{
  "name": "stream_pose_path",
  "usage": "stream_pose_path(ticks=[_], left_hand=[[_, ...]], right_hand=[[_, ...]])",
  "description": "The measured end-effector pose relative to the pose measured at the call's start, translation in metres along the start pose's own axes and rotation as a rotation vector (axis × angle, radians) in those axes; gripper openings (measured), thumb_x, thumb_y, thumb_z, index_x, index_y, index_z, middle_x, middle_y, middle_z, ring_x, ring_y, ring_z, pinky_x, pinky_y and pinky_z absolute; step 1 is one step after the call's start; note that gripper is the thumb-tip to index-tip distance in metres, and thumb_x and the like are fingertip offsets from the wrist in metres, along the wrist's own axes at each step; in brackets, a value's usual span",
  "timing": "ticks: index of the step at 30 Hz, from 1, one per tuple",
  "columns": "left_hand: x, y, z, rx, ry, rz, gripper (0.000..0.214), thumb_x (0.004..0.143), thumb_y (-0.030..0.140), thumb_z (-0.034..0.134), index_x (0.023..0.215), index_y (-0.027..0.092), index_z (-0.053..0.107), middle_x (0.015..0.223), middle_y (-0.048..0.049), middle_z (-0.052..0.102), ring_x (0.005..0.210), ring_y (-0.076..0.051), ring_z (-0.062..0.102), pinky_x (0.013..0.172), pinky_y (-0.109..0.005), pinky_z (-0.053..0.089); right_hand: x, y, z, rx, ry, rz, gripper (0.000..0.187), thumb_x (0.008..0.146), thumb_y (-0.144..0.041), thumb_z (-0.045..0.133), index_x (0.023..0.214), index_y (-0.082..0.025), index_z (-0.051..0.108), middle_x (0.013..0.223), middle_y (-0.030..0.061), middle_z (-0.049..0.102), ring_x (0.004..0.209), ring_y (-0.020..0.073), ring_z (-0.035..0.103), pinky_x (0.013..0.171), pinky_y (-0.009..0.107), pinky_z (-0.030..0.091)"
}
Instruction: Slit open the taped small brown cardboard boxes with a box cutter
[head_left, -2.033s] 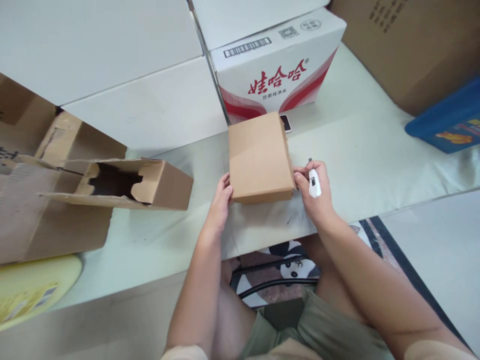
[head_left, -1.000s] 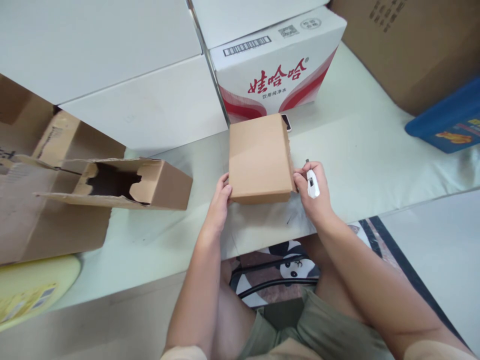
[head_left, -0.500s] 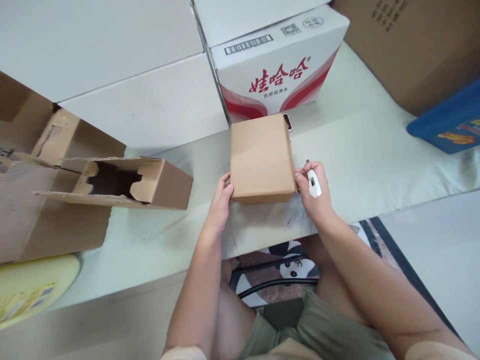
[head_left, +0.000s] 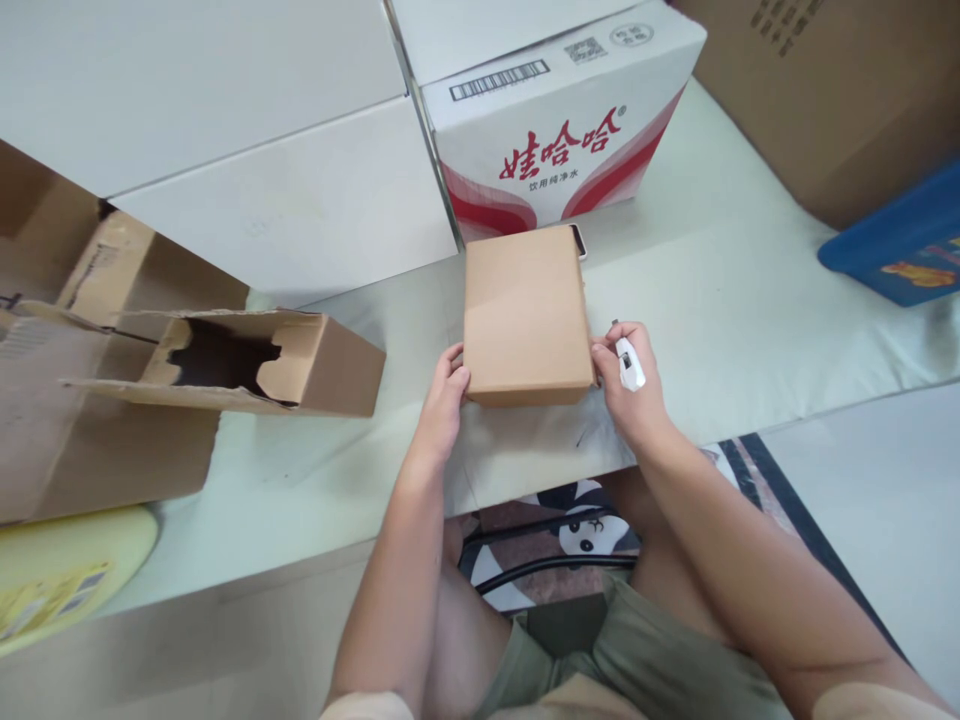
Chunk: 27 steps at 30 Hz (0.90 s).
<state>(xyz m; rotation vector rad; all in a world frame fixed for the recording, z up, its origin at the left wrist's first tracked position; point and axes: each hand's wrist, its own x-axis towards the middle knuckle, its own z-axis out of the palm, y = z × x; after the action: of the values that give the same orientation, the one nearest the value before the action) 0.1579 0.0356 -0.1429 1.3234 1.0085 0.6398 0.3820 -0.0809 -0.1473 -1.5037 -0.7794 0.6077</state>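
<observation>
A small brown cardboard box [head_left: 527, 310] rests on the cloth-covered table in front of me, its plain top face up. My left hand [head_left: 444, 400] grips its lower left edge, thumb near the corner and fingers along the side. At the opposite side, my right hand [head_left: 630, 385] has thumb and fingertips at the box's lower right edge. A small white utility knife [head_left: 631, 364] is tucked in that same hand, with its dark tip poking out beyond the fingers. Partly hidden behind the box lies a phone-like object [head_left: 578, 241].
An open, narrow carton [head_left: 345, 365] stands to the left beside larger brown cartons [head_left: 127, 440]. White cartons [head_left: 300, 210] and a red-and-white water carton [head_left: 555, 150] line the back. A blue container [head_left: 892, 255] is at right, a yellow one [head_left: 82, 570] at lower left.
Both hands keep the same hold on the box. The box and hands appear shifted very slightly to the right in view; the camera has moved a little.
</observation>
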Motion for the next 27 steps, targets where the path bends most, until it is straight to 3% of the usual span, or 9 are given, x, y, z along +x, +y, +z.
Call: stream_pose_path(ticks=[16,27], left_hand=[[-0.0012,0.0005,0.0019,-0.014,0.017,-0.019,0.061,0.089,0.063,0.058,0.140,0.029,0.053,0.146,-0.0103,0.066,0.142,-0.034,0.057,0.108,-0.044,0.054],[-0.0039,0.0052,0.0058,-0.021,0.048,-0.028,0.066,0.085,0.067,0.060,0.137,0.027,0.055,0.146,-0.0107,0.065,0.136,-0.032,0.060,0.102,-0.039,0.053]], right_hand=[[0.0007,0.0011,0.0015,-0.003,0.000,0.039,0.023,0.090,-0.031,0.062,0.098,-0.029,0.041,0.081,-0.0053,0.055,0.067,0.0140,0.049,0.065,0.031,0.040],[-0.0010,-0.0049,0.0033,0.008,0.000,0.085,0.022,0.088,-0.030,0.060,0.097,-0.029,0.039,0.077,-0.0058,0.051,0.065,0.0140,0.044,0.064,0.032,0.036]])
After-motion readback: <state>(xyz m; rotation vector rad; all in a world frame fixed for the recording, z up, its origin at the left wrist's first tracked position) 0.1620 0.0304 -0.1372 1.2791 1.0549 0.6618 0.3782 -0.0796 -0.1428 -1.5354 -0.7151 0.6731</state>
